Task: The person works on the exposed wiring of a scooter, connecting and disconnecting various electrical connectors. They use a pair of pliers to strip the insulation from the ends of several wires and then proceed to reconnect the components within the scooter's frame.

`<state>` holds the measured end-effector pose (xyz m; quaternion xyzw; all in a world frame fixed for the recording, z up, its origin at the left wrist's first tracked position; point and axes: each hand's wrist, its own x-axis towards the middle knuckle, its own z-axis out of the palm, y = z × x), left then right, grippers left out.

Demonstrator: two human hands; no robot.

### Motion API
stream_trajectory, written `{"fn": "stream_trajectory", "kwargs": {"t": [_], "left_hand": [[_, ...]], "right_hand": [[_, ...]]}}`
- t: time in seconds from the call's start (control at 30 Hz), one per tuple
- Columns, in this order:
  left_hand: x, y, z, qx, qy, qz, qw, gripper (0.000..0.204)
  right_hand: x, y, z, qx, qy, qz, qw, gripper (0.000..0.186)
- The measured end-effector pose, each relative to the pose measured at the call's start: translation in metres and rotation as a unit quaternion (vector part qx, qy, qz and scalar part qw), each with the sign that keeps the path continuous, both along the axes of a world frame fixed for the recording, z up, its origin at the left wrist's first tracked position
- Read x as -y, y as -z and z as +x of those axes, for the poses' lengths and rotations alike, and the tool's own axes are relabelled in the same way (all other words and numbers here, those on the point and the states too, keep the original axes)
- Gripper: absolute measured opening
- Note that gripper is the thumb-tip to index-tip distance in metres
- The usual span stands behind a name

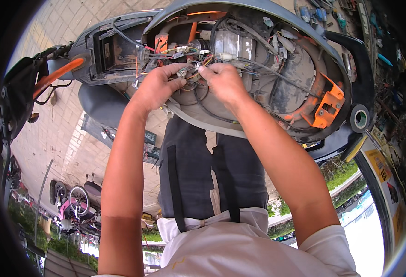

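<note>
Both my hands are over the opened body of an electric scooter (191,111), its wiring laid bare. My left hand (159,87) pinches a small pale wire connector (182,72) between thumb and forefinger. Close beside it, my right hand (224,84) has its thumb and fingertips closed around thin wires by a whitish plug (197,66); the fingers partly hide what they grip. Coloured wires run between the two hands. Just beyond them lie another white connector (182,49) and a ribbed metal box (233,44).
An orange metal bracket (325,104) sits at the scooter's right end, the handlebar (57,76) at the left. A dark seat-like part (103,104) is beside the body. Tools and parts clutter the far right. A pink bicycle (77,205) stands at lower left on the paving.
</note>
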<state>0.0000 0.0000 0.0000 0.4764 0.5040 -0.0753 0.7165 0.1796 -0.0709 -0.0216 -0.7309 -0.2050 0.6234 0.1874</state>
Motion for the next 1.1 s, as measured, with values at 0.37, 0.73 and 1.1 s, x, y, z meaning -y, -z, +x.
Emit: {"fn": "stream_trajectory", "kwargs": {"t": [0.37,0.73,1.1], "left_hand": [[0.008,0.003,0.001,0.038,-0.002,0.06,0.997,0.046],[0.011,0.008,0.001,0.058,-0.111,0.009,0.992,0.024],[0.015,0.012,-0.001,0.038,-0.116,0.046,0.991,0.02]], "right_hand": [[-0.003,-0.029,-0.002,0.136,-0.137,0.204,0.96,0.022],[-0.026,-0.019,0.01,0.232,-0.379,0.303,0.843,0.01],[-0.02,-0.016,0.003,0.224,-0.368,0.29,0.855,0.019]]}}
